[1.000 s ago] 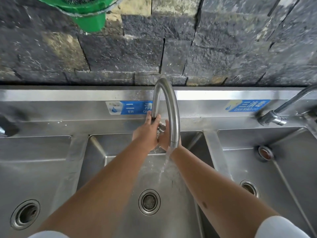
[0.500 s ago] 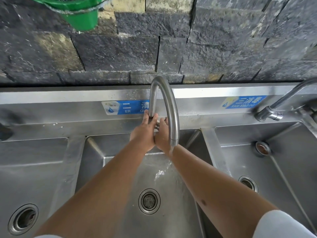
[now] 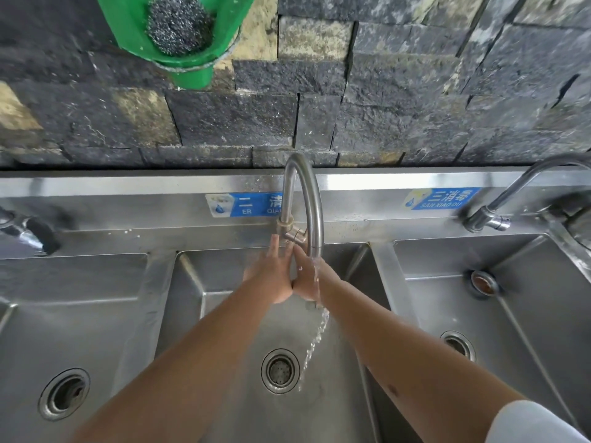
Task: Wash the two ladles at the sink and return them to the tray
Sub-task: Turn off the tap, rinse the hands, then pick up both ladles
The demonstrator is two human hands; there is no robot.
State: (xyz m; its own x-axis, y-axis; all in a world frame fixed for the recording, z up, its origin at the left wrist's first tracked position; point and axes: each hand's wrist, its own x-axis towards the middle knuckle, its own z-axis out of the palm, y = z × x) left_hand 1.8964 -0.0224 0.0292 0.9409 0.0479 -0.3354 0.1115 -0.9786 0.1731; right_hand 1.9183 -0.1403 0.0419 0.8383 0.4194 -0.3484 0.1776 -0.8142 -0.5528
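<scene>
Left hand (image 3: 271,276) and right hand (image 3: 305,279) press palm to palm, fingers straight and empty, under the faucet (image 3: 303,199) over the middle sink (image 3: 192,282). Water runs toward the drain (image 3: 280,371). A green holder (image 3: 192,65) with steel wool (image 3: 177,24) hangs on the wall above; no ladle or tray is in view.

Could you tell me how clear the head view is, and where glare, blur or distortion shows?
Head view: daylight, mostly sharp; glare streaks the steel backsplash; the wide lens bows the sink edges; the left tap is smeared with blur at the frame edge; the hands under the faucet are clear.
</scene>
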